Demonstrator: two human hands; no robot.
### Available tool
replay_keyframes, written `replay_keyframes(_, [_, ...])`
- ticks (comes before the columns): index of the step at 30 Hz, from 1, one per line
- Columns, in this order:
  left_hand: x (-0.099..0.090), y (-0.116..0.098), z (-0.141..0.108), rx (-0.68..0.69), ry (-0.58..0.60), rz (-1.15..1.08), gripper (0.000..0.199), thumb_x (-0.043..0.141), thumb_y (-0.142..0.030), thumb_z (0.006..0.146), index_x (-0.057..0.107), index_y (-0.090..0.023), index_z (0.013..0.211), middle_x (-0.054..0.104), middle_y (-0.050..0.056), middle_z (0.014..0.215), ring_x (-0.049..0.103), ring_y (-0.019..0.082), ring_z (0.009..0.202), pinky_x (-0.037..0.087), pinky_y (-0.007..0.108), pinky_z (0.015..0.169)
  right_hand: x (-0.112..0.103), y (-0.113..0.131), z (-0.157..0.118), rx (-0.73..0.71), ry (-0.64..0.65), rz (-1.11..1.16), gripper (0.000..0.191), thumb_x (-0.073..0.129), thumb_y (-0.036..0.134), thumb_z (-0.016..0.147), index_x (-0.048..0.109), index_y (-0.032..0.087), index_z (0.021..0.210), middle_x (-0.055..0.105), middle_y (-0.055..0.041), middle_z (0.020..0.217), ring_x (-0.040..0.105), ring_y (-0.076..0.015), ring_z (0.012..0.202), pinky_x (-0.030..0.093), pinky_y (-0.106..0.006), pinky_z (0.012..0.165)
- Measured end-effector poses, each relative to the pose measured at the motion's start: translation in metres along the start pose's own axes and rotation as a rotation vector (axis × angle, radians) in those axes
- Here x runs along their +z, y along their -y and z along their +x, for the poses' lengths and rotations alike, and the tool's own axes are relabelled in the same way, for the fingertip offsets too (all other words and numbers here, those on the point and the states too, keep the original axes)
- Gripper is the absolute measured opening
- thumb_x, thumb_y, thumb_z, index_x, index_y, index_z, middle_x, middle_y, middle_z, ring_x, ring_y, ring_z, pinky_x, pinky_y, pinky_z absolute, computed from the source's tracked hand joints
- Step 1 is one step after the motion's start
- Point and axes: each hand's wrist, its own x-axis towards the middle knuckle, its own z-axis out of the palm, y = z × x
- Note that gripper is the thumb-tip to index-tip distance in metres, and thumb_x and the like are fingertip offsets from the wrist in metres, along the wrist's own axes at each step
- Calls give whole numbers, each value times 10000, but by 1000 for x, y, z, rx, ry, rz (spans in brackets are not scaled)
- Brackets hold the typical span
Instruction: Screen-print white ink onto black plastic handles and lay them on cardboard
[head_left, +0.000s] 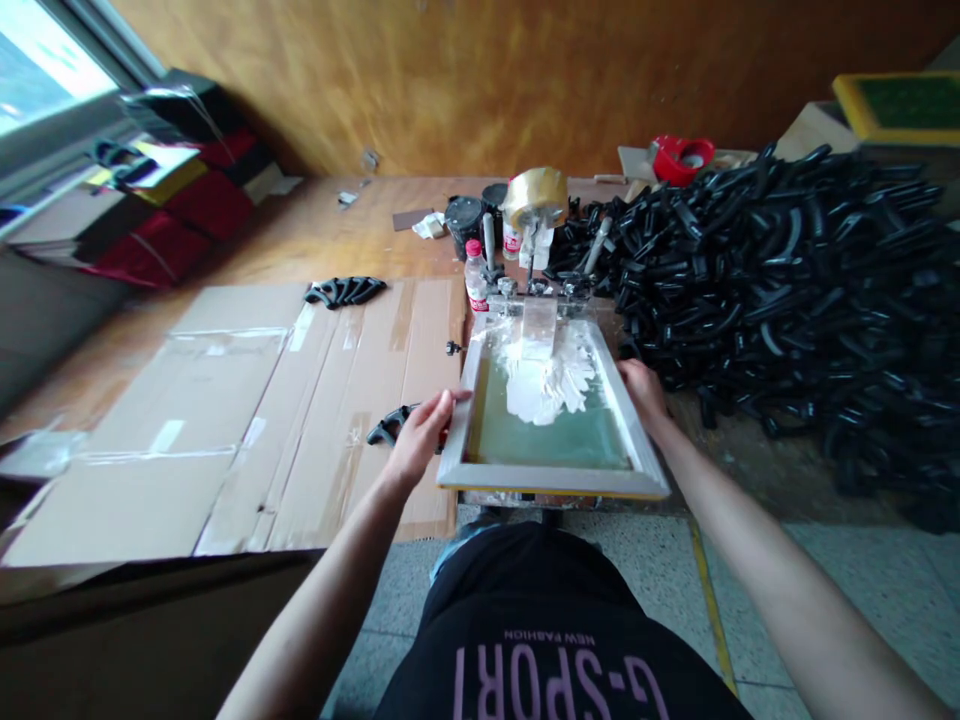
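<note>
A screen printing frame (551,478) with a pale metal border lies in front of me, its green mesh partly covered with white ink (536,393). My left hand (420,435) is closed at the frame's left side, with fingers against the border. At the right border is my right hand (643,390), fingers curled at the edge and partly hidden. Beside my left hand, black curved plastic parts (384,428) lie on cardboard, and a small red patch shows by the fingers. A flat pale squeegee (538,328) rests over the ink at the frame's far end.
A large heap of black curved parts (750,280) fills the right side. More parts (345,291) lie in a row on the cardboard sheet (165,430). Behind the frame stand a red-capped bottle (476,280), a tape roll (536,195) and a dark tub (465,225).
</note>
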Motion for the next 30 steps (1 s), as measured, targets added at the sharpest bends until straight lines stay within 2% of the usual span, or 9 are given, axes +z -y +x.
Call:
replay_keyframes(3, [3,54,1,-111,-15,32,702,653,-523,780,513,-186,1379,635,2,717,517,102,544,384,195,486,-5,-3,42,233,-34,253,438,632,205,846,599,93,1268,596,-168,1226,599,-245,1064,514,-355,896])
replay_keyframes(5, [6,76,10,-138,-49,74,780,675,-486,763,437,-188,1443,628,-8,708,501,94,535,370,191,492,-12,16,73,260,24,517,590,727,273,789,531,140,1330,510,-179,1343,500,-316,1204,442,-454,991])
replay_keyframes(7, [8,89,18,-152,-62,128,766,664,-479,769,441,-190,1442,615,-15,698,487,88,528,361,190,495,-20,41,91,169,164,663,440,714,260,801,589,146,1208,589,-165,1226,528,-311,1134,439,-451,951])
replay_keyframes(10, [5,97,24,-153,-31,173,720,618,-508,796,459,-201,1428,597,-22,699,474,87,526,359,194,499,-32,65,79,-5,295,671,104,584,157,863,645,146,947,670,-113,953,585,-241,939,443,-343,823])
replay_keyframes(16, [5,99,22,-175,-7,136,719,583,-549,809,450,-183,1413,633,8,774,504,100,568,355,196,496,-48,56,31,-411,281,724,121,562,83,809,637,177,795,656,-48,810,562,-177,789,376,-269,677])
replay_keyframes(20, [7,89,20,-197,-2,99,737,608,-543,790,451,-161,1400,627,7,764,483,91,544,337,192,480,-44,62,30,-280,186,656,107,558,108,835,647,168,841,656,-58,828,557,-189,820,372,-279,675])
replay_keyframes(25, [6,81,17,-186,-8,96,739,627,-530,784,455,-158,1399,603,-9,725,456,78,526,322,184,465,-44,75,17,-344,119,688,109,555,123,862,655,166,864,662,-61,832,572,-188,832,409,-281,693])
replay_keyframes(27, [5,74,15,-181,5,89,767,634,-531,783,432,-156,1420,595,-15,707,455,78,516,327,184,457,-45,70,33,-238,124,734,86,614,208,869,664,192,938,678,-42,859,593,-183,837,432,-278,714])
replay_keyframes(30, [2,52,9,-154,9,89,827,647,-544,781,371,-185,1473,539,-47,624,446,83,475,342,189,433,-43,46,79,22,128,760,417,701,321,832,600,252,1231,698,-34,1012,622,-196,880,467,-299,762])
